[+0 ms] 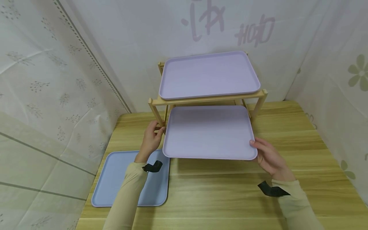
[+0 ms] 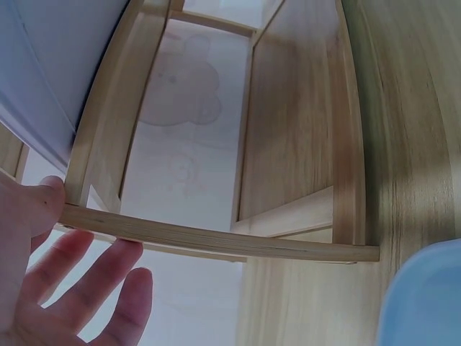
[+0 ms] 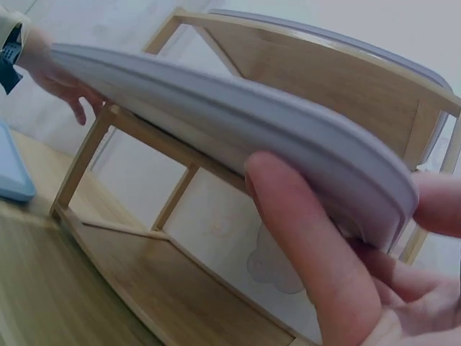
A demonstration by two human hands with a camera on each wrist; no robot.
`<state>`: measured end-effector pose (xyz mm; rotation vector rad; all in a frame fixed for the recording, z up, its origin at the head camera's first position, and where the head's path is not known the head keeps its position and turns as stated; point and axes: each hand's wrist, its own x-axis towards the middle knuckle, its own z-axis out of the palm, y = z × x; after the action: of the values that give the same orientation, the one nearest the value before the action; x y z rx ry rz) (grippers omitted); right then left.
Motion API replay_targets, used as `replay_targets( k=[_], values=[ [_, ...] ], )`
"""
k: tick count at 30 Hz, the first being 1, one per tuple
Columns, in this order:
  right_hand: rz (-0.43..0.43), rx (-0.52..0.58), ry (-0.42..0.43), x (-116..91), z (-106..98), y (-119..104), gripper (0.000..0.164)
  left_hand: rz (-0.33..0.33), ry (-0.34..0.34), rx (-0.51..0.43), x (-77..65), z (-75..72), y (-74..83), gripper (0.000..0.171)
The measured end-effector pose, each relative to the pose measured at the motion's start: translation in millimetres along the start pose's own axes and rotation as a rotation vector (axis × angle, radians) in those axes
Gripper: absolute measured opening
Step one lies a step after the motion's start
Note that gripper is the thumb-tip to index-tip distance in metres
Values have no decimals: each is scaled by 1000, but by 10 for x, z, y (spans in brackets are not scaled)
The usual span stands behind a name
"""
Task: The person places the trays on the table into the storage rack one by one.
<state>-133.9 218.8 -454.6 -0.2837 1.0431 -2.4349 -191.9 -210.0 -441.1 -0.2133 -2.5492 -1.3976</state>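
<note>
A wooden rack (image 1: pixel 207 99) bears one lilac tray (image 1: pixel 210 75) on its top level. A second lilac tray (image 1: pixel 210 132) sits lower, jutting forward past the rack's front. My right hand (image 1: pixel 270 158) holds this lower tray by its near right corner, thumb on the rim and fingers beneath. In the right wrist view the tray's underside (image 3: pixel 194 119) tilts above the rack's middle level. My left hand (image 1: pixel 150 139) pinches a front left post of the rack; the left wrist view shows the thumb and fingertips at that post (image 2: pixel 216 238).
A blue tray (image 1: pixel 115 172) lies on the wood-grain table (image 1: pixel 218 198) at the left, partly under my left forearm. The rack's bottom shelf (image 3: pixel 158 281) stands low over the table. Patterned cloth (image 1: pixel 57 80) hangs around the back and sides.
</note>
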Motion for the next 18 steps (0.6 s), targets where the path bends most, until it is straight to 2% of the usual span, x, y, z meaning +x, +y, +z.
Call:
replay_targets(
  k=[8, 18],
  values=[
    [25, 48, 35, 87, 22, -65, 41, 3, 9, 3, 0, 1, -6, 25],
    [27, 117, 7, 180, -33, -113, 42, 17, 18, -29, -4, 22, -3, 28]
  ],
)
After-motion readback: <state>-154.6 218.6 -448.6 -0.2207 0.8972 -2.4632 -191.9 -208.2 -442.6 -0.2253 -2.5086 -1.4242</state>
